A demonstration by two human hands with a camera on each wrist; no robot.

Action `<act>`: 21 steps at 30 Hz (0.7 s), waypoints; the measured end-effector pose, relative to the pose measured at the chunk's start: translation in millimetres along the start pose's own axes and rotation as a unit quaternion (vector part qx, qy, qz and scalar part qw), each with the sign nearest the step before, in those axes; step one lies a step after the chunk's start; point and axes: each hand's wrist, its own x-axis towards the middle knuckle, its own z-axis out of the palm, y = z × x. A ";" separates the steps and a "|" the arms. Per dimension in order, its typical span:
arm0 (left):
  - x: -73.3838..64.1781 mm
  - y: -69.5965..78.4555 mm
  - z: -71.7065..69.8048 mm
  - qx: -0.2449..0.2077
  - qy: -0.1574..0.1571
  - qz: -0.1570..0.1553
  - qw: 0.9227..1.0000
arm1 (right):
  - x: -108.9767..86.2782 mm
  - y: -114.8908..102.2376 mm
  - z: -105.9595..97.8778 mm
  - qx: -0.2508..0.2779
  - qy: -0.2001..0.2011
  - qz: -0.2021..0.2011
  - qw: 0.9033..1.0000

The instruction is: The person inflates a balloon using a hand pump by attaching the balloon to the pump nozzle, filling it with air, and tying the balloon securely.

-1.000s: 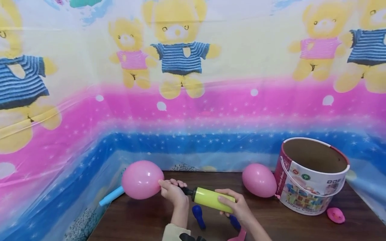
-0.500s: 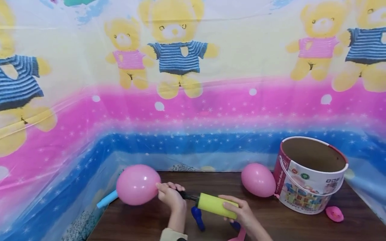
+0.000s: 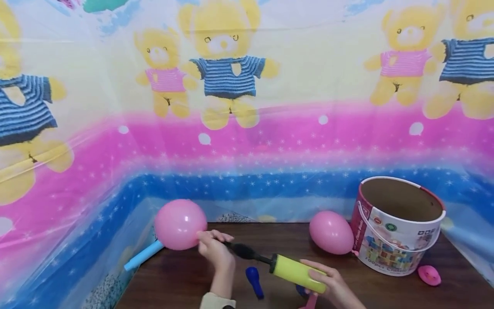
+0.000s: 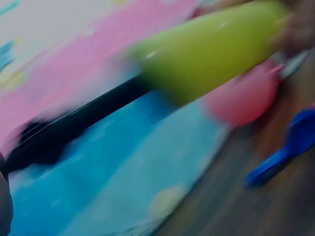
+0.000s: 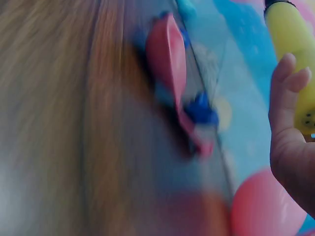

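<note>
In the head view my left hand (image 3: 218,253) grips the neck end of an inflated pink balloon (image 3: 179,225), together with the black end of a balloon pump. My right hand (image 3: 328,279) wraps round the far end of the pump's yellow-green barrel (image 3: 295,272). Between barrel and left hand, the black rod (image 3: 264,259) is drawn out. The balloon's mouth is hidden by the left fingers. The barrel (image 4: 211,54) and black shaft (image 4: 88,110) look blurred in the left wrist view. Small holes mark the barrel's end (image 5: 307,118) in the right wrist view.
On the brown table, a second inflated pink balloon (image 3: 331,231) leans by a handled bucket (image 3: 397,244). Right of that lies a small pink item (image 3: 429,275). Limp blue (image 3: 254,282) and pink (image 5: 167,54) balloons lie near the hands. A light-blue tube (image 3: 144,254) sits left; a bear-printed cloth hangs behind.
My right hand has drawn the pump barrel right and down, away from my left hand, baring more black rod. The held balloon dipped, then rose again.
</note>
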 end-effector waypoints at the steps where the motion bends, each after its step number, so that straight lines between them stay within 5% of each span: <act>1: 4.8 3.3 -2.2 -0.001 0.006 0.014 1.000 | -5.1 0.9 -6.4 0.002 0.009 0.006 1.000; 6: 12.1 11.7 -13.2 0.025 0.000 0.049 0.998 | -18.8 7.1 -31.7 -0.022 0.139 0.028 0.990; 12: -3.8 6.0 -13.3 0.045 -0.062 0.023 0.997 | -4.1 15.7 -38.4 -0.128 0.324 0.059 0.935; 15: -8.6 5.2 -12.6 0.052 -0.094 0.010 0.994 | -1.6 19.2 -42.3 -0.184 0.344 0.085 0.917; 21: -10.9 6.1 -10.2 0.053 -0.129 -0.014 0.990 | 4.9 21.3 -48.3 -0.266 0.316 0.088 0.906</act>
